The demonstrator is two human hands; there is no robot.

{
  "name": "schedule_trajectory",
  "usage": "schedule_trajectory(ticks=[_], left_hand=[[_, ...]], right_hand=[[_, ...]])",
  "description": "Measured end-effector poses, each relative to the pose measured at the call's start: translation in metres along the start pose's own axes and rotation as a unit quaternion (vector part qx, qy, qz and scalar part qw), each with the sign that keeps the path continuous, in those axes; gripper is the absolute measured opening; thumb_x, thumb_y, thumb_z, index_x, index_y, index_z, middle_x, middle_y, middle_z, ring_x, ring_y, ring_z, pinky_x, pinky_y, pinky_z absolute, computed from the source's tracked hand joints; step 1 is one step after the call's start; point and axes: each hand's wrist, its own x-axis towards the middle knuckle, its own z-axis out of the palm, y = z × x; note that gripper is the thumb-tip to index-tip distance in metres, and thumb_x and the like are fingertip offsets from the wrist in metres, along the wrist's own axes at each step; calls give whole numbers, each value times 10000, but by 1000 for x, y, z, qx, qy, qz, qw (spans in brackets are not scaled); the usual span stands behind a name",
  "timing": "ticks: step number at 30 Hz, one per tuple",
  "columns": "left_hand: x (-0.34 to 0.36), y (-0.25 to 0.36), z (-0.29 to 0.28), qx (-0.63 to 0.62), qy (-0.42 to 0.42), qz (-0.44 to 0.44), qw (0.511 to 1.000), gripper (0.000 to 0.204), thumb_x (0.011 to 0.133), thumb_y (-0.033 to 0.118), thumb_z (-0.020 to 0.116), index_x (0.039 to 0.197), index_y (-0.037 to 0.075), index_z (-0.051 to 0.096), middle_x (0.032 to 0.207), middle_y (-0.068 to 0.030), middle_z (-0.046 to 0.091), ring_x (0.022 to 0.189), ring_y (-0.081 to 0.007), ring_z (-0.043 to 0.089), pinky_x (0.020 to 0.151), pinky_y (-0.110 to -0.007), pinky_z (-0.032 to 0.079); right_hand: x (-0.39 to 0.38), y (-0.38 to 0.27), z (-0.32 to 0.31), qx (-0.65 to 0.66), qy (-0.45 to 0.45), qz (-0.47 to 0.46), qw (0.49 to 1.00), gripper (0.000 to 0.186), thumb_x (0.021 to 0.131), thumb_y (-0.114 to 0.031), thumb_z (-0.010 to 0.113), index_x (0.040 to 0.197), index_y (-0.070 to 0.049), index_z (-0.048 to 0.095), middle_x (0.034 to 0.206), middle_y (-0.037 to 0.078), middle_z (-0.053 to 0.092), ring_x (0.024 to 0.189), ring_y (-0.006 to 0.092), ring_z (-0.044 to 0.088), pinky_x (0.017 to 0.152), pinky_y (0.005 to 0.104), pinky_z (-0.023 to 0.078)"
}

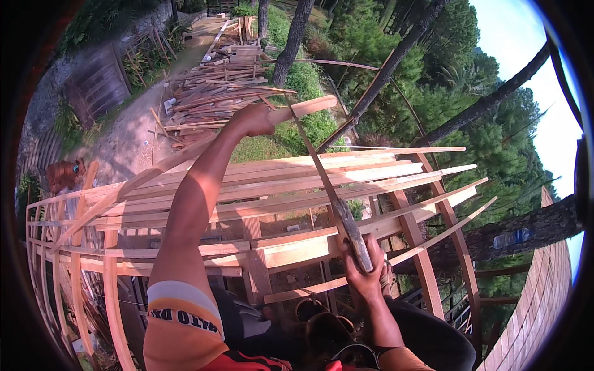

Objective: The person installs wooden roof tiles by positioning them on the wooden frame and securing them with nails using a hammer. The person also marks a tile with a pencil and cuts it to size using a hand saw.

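Observation:
My left hand (255, 120), at the end of my outstretched arm, is closed around a long wooden batten (314, 106). The batten slants from the lower left up to its pale free end at the upper middle. My right hand (362, 260) grips the weathered wooden handle of a handsaw (320, 168), whose kind is hard to confirm because I see its long dark blade almost edge-on. The blade points up and away, crossing the batten just right of my left hand; whether it has cut in cannot be told. Below the batten runs a frame of pale timber strips (272, 201).
Upright posts (255, 260) carry the frame around my legs. Beyond lies a large pile of loose boards (216, 93) beside a dirt path (117, 154). Tree trunks (396, 68) lean at the right, a clear plastic bottle (512, 237) on one. A shingled roof (535, 297) curves at lower right.

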Motion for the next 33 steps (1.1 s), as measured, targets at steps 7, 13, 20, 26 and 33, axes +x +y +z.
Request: schedule_trajectory(ticks=[7,13,20,26,33], left_hand=[[-10,34,84,-14,-34,69,997,409,660,251,783,900,-72,709,826,-254,707,754,-361,701,700,-446,551],[1,-24,35,-36,-32,16,999,413,661,261,797,886,-73,708,803,-232,705,703,-321,689,648,-443,522],[-22,39,85,-41,-101,66,992,320,694,231,774,832,-49,702,660,-198,666,558,-296,650,560,-424,507],[-10,1,38,-10,-35,16,999,340,719,251,776,877,-45,722,707,-199,692,608,-304,683,577,-429,525],[-19,50,73,74,-33,27,996,396,797,309,729,1040,-4,723,1043,-211,728,976,-363,709,864,-486,549]], right_hand=[[103,48,48,-34,-40,130,990,185,915,-124,654,837,-22,521,656,128,537,600,146,509,589,320,449],[-20,7,1,-18,-35,14,999,105,846,-20,706,899,-21,615,776,80,659,699,153,612,680,284,496],[63,34,40,10,1,69,998,187,905,-99,695,858,-10,538,663,120,554,571,158,498,558,325,440],[-32,4,-6,-2,-20,34,999,164,842,-20,738,862,-38,577,678,70,605,619,80,586,599,263,480],[66,50,45,-11,12,71,997,189,877,-131,710,862,-31,550,652,171,562,514,307,520,528,345,451]])
